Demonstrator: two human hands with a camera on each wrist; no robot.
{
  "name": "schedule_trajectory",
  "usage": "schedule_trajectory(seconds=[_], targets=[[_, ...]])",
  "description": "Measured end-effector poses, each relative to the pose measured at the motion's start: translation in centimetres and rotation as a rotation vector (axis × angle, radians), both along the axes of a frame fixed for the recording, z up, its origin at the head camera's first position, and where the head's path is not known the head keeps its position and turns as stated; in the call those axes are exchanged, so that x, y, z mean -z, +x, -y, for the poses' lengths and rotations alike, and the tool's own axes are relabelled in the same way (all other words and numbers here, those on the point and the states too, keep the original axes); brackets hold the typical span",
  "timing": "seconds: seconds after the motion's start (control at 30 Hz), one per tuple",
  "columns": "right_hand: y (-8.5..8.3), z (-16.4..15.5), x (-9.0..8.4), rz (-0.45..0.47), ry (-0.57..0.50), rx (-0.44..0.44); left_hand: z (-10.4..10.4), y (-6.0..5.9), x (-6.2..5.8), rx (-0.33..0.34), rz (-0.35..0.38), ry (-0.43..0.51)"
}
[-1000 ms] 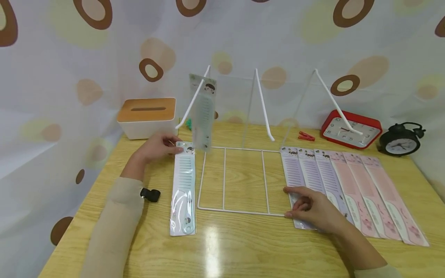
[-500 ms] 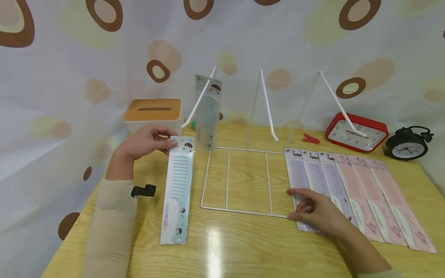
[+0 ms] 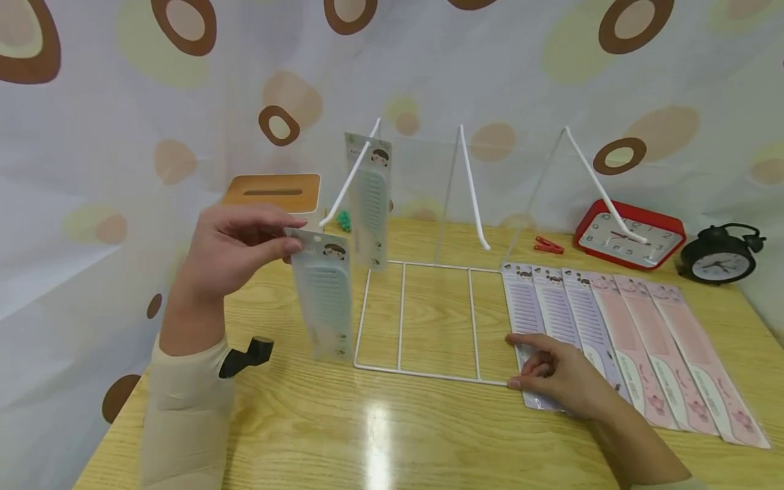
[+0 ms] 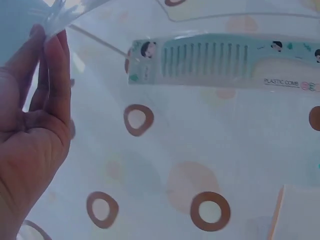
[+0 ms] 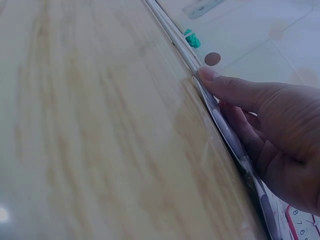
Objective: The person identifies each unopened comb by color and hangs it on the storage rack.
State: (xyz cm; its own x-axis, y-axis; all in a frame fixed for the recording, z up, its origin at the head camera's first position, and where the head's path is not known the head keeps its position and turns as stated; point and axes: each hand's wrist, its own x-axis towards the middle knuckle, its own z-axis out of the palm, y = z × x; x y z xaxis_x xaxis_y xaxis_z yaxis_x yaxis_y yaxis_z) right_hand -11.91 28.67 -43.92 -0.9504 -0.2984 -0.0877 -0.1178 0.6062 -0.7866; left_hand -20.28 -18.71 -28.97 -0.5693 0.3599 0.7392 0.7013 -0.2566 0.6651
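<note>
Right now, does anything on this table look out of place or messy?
Nothing stands out. Six packaged combs lie in a neat row, one green comb hangs on the white wire rack, and the left hand holds another packaged comb upright. A red clothespin lies loose.

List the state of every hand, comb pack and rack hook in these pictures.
Left hand: raised, pinching the top of a pack.
Held green comb pack: hanging upright, off the table.
Hung green comb pack: on the left hook.
Other two hooks: bare.
Right hand: resting on the purple pack.
Purple and pink packs: flat, side by side.
</note>
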Motion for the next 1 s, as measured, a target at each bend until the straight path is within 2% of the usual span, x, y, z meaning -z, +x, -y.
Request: schedule_trajectory(seconds=[0.13,0.23,0.33,0.43,0.57,0.8,1.0], targets=[[0.0,0.0,0.0,-0.003,0.0,-0.001,-1.3,2.0,-1.2,-0.065,-0.08,0.096],[-0.1,0.0,0.1,-0.01,-0.001,-0.004,-2.2,3.0,-1.8,-0.099,-0.098,0.173],[-0.1,-0.1,0.1,-0.011,0.004,-0.006,-2.7,3.6,-2.1,-0.155,-0.078,0.221],[-0.1,-0.1,0.1,-0.009,0.004,-0.01,-3.0,4.0,-2.2,-0.223,-0.048,0.228],[0.0,-0.1,0.1,-0.005,0.0,-0.012,-3.2,4.0,-2.2,-0.266,-0.016,0.22],[-0.1,-0.1,0.1,-0.011,0.006,-0.012,-3.5,3.4,-1.9,-0.265,-0.009,0.197],[0.1,-0.2,0.3,-0.022,0.03,0.004,-4.0,1.6,-1.1,-0.285,0.034,0.158]])
